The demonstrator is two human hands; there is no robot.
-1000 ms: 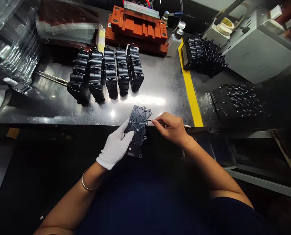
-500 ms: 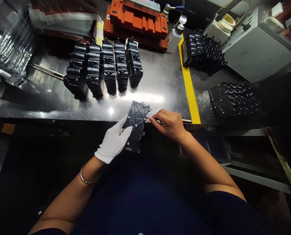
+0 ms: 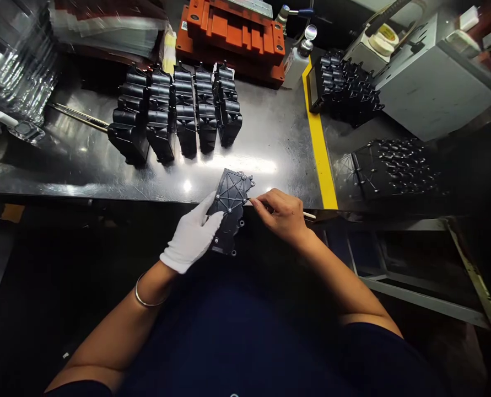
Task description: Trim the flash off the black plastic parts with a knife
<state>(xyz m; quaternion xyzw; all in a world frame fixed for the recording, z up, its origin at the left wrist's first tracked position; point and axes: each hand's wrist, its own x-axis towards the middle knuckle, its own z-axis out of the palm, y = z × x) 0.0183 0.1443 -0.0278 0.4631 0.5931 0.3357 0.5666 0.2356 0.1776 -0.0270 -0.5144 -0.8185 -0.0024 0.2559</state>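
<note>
At the bench's front edge: one black cover (image 3: 232, 190), tilted in the air, its top end over the bench (image 3: 270, 132) and its bottom end past the edge; its metal dots are too small to count surely.
Left hand: one, in a white glove (image 3: 191, 234), thumb and fingers closed on the cover's left side; one bangle (image 3: 146, 300) at the wrist.
Right hand: one, bare (image 3: 285, 214), fingers pinched narrow around one thin stick (image 3: 310, 216), its tip at the cover's right side; whether the tip touches, I cannot tell.
Middle of the bench, towards the left: five black blocks (image 3: 186, 118) standing in a row, with small gaps between some.
Back edge: one orange block (image 3: 237, 30), and one bottle (image 3: 296, 66) just beside its right end.
Right part: one yellow stripe (image 3: 322, 160), running to the front edge; past it, two groups of black parts (image 3: 346, 85), each too crowded to count, and one grey box (image 3: 439, 82).
Left part: one long metal rod (image 3: 80, 118), reaching to the leftmost block.
Back left corner: one pile of clear plastic (image 3: 16, 66), its layers too blurred to count.
</note>
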